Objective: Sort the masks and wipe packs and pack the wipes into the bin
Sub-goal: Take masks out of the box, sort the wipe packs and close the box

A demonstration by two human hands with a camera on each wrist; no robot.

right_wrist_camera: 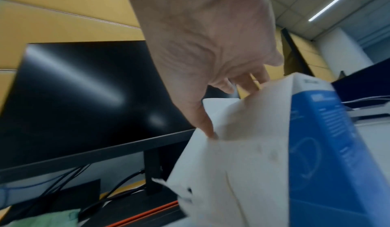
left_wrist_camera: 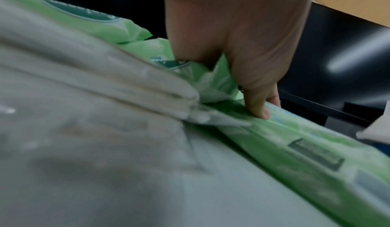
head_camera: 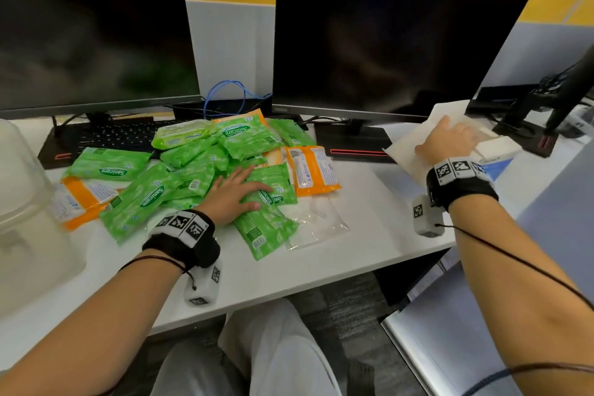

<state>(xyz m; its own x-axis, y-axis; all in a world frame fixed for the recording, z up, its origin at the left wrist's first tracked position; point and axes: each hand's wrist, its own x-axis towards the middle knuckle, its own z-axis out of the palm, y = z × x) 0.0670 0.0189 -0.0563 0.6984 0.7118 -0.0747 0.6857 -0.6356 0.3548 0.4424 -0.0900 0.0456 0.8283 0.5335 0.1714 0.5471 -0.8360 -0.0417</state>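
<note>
Left hand (head_camera: 236, 194): lay palm-down with fingers straight and spread on the heap of green wipe packs (head_camera: 141, 199) at the middle of the table (head_camera: 369, 235), with orange wipe packs (head_camera: 313, 170) at the heap's edges. Right hand (head_camera: 450, 141): far right of the table, thumb on the near face and fingers curled over the top edge of a white mask packet (head_camera: 401, 143), beside a blue-and-white box (head_camera: 496, 154). Translucent bin (head_camera: 22, 202): stood at the table's left edge.

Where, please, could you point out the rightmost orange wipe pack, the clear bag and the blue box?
orange wipe pack (head_camera: 313, 170): head view, the pack's middle.
clear bag (head_camera: 318, 223): head view, the bag's centre.
blue box (right_wrist_camera: 329, 147): right wrist view, blue side panel.
</note>
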